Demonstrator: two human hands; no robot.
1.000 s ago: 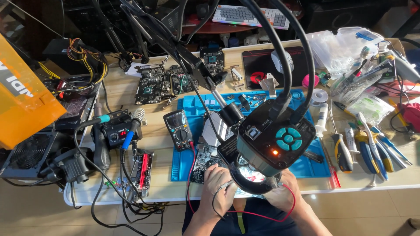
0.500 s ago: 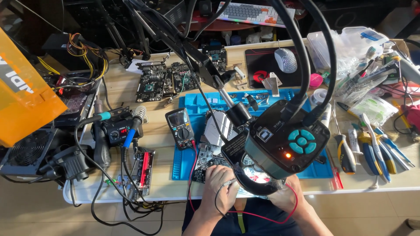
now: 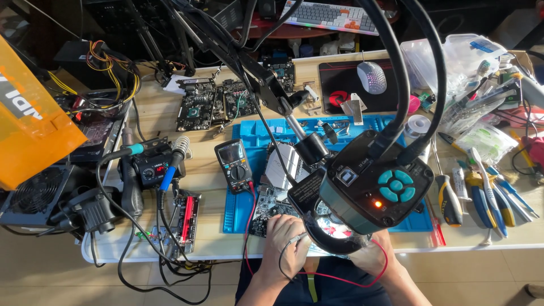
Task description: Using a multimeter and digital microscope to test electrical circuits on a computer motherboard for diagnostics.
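Observation:
My left hand [image 3: 285, 245] rests at the near edge of the blue work mat [image 3: 238, 205], fingers closed on a thin probe with a black lead. It sits on a dark circuit board [image 3: 266, 207] under the lit ring of a black microscope head [image 3: 371, 190]. My right hand [image 3: 371, 256] is mostly hidden beneath that head; a red lead curves around it, but its fingers do not show. A black multimeter [image 3: 235, 165] lies on the mat's left side, its leads running toward my hands.
A soldering station [image 3: 150, 169] and cables crowd the left. Two more circuit boards [image 3: 218, 103] lie at the back. Pliers and screwdrivers [image 3: 479, 190] are spread at the right, near a mouse [image 3: 371, 76] on its pad and plastic bags. An orange box [image 3: 31, 119] stands far left.
The view has drifted slightly, so the microscope head sits a little further right and higher in the picture. My hands stay at the board under the lit ring.

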